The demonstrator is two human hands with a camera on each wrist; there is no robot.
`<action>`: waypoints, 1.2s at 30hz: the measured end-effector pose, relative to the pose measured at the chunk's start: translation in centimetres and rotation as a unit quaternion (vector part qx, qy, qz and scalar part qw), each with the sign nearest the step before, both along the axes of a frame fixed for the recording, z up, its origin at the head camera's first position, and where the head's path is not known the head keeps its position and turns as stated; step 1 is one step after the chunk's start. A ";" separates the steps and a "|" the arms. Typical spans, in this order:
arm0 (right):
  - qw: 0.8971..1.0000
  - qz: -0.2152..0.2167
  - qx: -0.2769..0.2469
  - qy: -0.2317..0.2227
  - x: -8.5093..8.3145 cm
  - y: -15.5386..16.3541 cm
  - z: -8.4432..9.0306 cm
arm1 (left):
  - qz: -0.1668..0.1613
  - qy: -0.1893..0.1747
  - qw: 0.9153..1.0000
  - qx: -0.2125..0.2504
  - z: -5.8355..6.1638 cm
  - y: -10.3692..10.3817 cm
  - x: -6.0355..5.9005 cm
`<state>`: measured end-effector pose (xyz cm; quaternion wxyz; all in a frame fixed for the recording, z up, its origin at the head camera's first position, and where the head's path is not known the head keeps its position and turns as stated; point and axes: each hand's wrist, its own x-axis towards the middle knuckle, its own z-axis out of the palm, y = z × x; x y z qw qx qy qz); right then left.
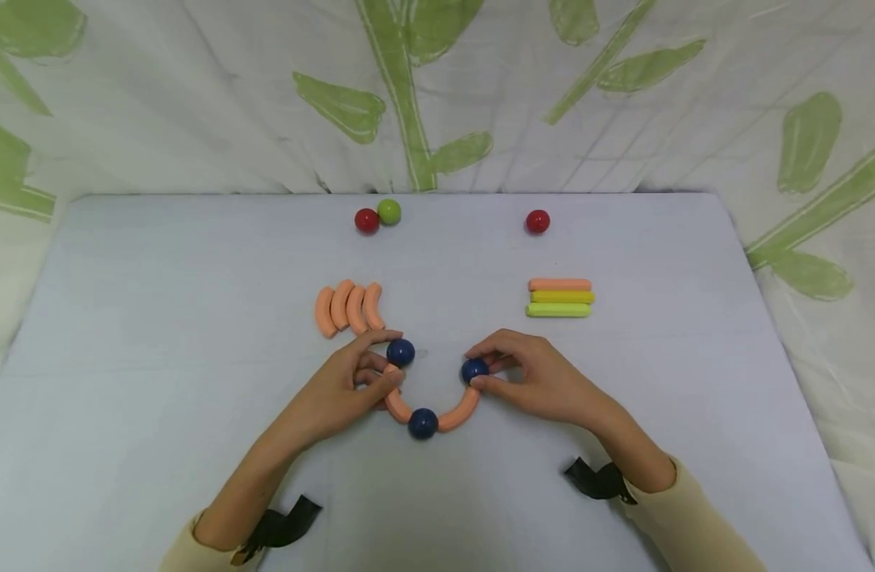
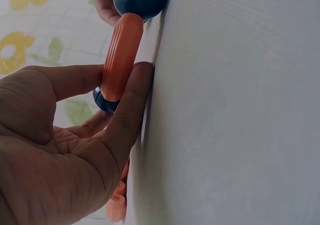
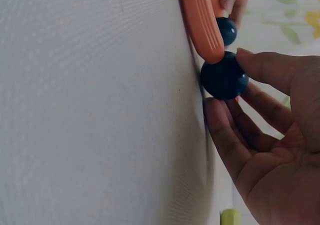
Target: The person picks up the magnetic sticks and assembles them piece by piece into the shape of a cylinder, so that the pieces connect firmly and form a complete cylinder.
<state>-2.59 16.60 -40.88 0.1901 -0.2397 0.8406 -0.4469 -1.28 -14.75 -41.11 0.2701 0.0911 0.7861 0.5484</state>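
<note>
Two curved orange rods and three dark blue balls form a U-shaped chain low over the white table. At the bottom of the U a blue ball (image 1: 423, 423) joins both rods. My left hand (image 1: 351, 389) pinches the left curved rod (image 2: 122, 57) between thumb and fingers, its index finger reaching to the blue ball (image 1: 400, 352) at that rod's upper end. With thumb and fingertips my right hand (image 1: 537, 373) grips the blue ball (image 3: 225, 76) at the other end, where the right curved rod (image 3: 201, 22) meets it.
Several loose curved orange rods (image 1: 340, 305) lie just beyond my left hand. Three straight rods, orange (image 1: 560, 284), yellow (image 1: 562, 296) and lime (image 1: 559, 311), lie side by side beyond my right hand. Near the far edge are a red ball (image 1: 367, 221), a green ball (image 1: 389, 211) and another red ball (image 1: 538, 222).
</note>
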 end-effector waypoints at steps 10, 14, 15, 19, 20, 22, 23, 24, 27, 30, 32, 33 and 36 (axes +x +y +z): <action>1.000 -0.008 -0.005 -0.006 -0.1 -0.3 -0.2 | -0.003 0.001 1.000 -0.008 0.2 -0.1 -0.1; 1.000 -0.006 -0.008 0.001 -0.1 -0.4 -0.2 | -0.003 0.001 1.000 -0.013 0.3 0.0 -0.1; 1.000 -0.005 -0.010 0.002 -0.1 -0.4 -0.2 | -0.002 0.001 1.000 -0.013 0.3 0.0 -0.1; 1.000 0.000 -0.008 -0.001 -0.3 -0.3 -0.2 | 0.000 -0.002 1.000 -0.012 0.2 0.0 0.1; 1.000 0.001 -0.007 -0.003 -0.4 -0.3 -0.2 | 0.000 -0.001 1.000 -0.012 0.2 0.0 0.1; 1.000 0.001 -0.006 -0.009 -0.5 -0.3 -0.1 | 0.002 -0.002 1.000 -0.010 0.1 0.0 0.2; 1.000 0.000 -0.007 -0.011 -0.6 -0.3 -0.2 | 0.002 -0.002 1.000 -0.009 0.1 0.0 0.3; 1.000 0.000 -0.009 -0.014 -0.7 -0.3 -0.2 | 0.003 -0.002 1.000 -0.008 0.1 0.1 0.3; 1.000 0.004 -0.017 -0.016 -0.9 -0.5 -0.3 | 0.007 -0.006 1.000 -0.009 0.1 0.1 0.5; 1.000 0.010 -0.019 -0.016 -1.0 -0.6 -0.3 | 0.008 -0.011 1.000 -0.014 0.1 0.1 0.6; 1.000 0.012 -0.014 -0.018 -1.3 -0.7 -0.3 | 0.010 -0.014 1.000 -0.016 0.2 0.0 0.6; 1.000 0.012 -0.011 -0.017 -1.4 -0.7 -0.2 | 0.010 -0.014 1.000 -0.017 0.2 0.0 0.6; 1.000 0.011 -0.003 -0.008 -2.2 -0.8 0.0 | 0.011 -0.014 1.000 -0.018 0.3 -0.1 0.7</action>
